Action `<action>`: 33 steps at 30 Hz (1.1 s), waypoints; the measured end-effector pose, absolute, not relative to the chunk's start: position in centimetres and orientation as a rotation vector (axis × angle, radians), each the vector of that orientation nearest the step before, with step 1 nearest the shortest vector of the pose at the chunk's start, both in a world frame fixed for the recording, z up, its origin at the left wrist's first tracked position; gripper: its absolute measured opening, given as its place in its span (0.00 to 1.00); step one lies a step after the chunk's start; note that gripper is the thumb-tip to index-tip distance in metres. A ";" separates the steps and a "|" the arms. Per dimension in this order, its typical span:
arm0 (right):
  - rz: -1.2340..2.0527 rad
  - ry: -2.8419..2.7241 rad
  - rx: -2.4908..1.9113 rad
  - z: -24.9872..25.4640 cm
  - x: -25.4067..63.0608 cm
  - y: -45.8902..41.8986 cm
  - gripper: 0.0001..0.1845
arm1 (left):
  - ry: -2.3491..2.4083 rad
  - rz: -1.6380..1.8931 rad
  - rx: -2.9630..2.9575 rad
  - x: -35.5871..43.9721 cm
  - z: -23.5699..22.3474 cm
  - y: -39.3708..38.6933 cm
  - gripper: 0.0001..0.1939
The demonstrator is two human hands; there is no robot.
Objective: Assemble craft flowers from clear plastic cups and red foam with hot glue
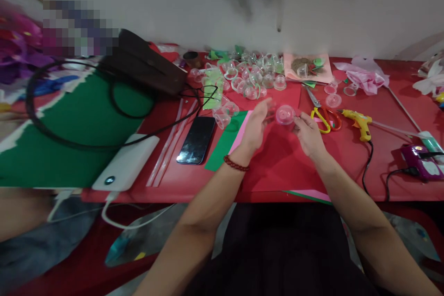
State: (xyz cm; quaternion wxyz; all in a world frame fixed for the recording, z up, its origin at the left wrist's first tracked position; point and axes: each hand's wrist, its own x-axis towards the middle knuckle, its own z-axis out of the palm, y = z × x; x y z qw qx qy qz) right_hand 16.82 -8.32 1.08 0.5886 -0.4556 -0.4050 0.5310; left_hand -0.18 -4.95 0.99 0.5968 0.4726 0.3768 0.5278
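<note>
A small clear plastic cup point(285, 114), pinkish over the red paper, is pinched at its right side by the fingers of my right hand point(310, 135). To its left, my left hand point(257, 125) is raised with its fingers apart and slightly blurred; nothing shows in it. A red bead bracelet circles the left wrist. Below both hands lies a sheet of red paper point(274, 166), over green and pink sheets. Scissors point(322, 113) with yellow and red handles rest right of my right hand. Many similar clear cups point(255, 76) are heaped behind my hands.
A yellow glue gun point(360, 124) and its cable lie at the right, near a purple box point(421, 161). At left are a phone point(197, 140), a white power bank point(126, 164), a black cable and a dark brown bag point(142, 64). Another person's arm shows at far left.
</note>
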 end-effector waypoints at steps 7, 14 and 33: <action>1.282 -0.923 -1.102 0.6 17.1 -8.0 0.14 | 0.734 1.058 0.868 -0.1 1.6 -5.0 0.29; 1.254 -0.973 -1.036 1.1 16.8 -8.4 0.17 | 0.698 1.072 0.826 0.6 1.7 -5.2 0.25; 1.237 -0.978 -1.163 1.0 16.6 -8.1 0.31 | 0.728 1.016 0.598 1.2 1.5 -4.9 0.23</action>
